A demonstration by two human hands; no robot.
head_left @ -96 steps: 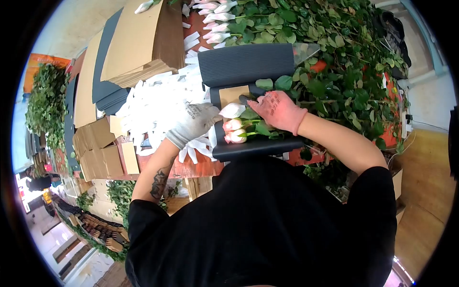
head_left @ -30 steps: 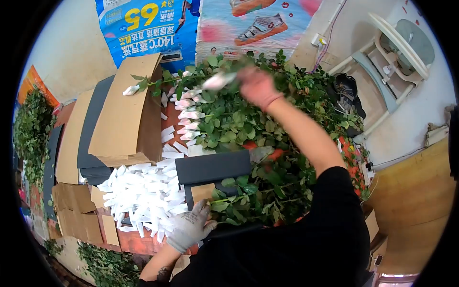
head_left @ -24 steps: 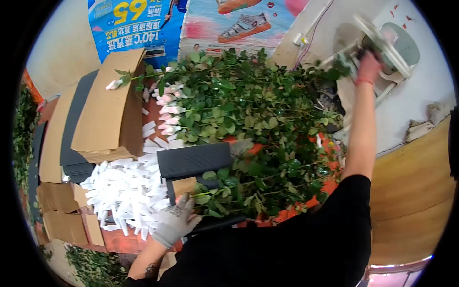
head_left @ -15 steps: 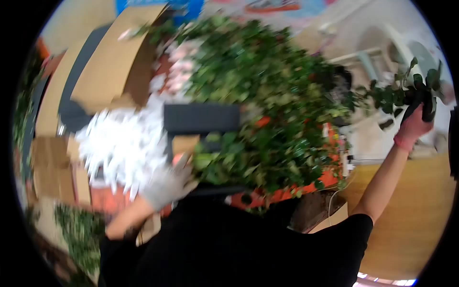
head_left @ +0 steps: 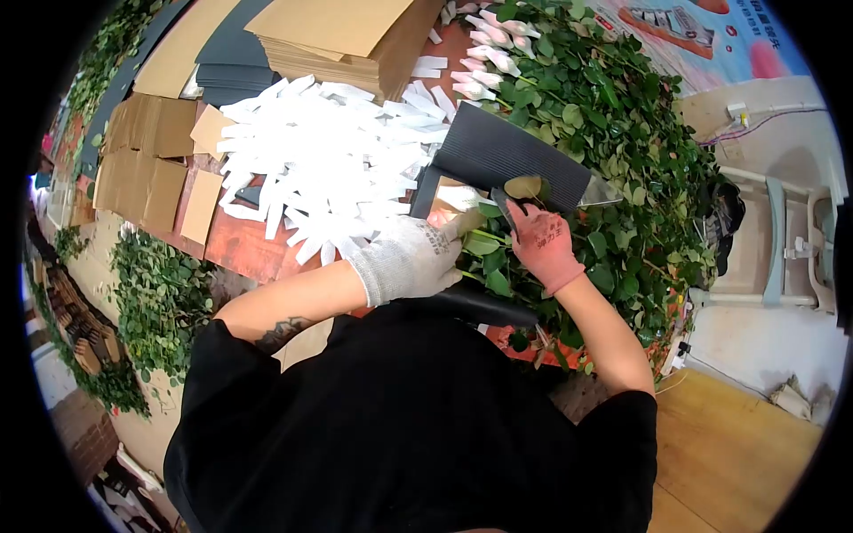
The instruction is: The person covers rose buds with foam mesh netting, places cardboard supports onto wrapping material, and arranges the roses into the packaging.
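Note:
My left hand (head_left: 410, 259), in a white-grey knitted glove, is closed near the top of a green rose stem (head_left: 485, 236); its fingertips are partly hidden. My right hand (head_left: 544, 243), in a pink glove with black fingers, is closed around the same leafy stem a little to the right, by a brownish leaf (head_left: 524, 186). Just beyond the hands, a pale sleeved flower head (head_left: 459, 196) lies against tan card. A black corrugated sheet (head_left: 515, 153) slants behind them. Close to my body lies a dark roll-like edge (head_left: 484, 305).
White sleeves (head_left: 311, 160) lie heaped on the red table (head_left: 253, 247), beside a cardboard stack (head_left: 346, 40). Leafy rose stems (head_left: 613, 115) with pale sleeved heads (head_left: 487, 58) cover the right side. A plastic chair (head_left: 773, 240) stands farther right.
My right hand has come in from far right, where it held out a leafy stem, to beside my left hand. My view has turned, and the black sheet now appears slanted.

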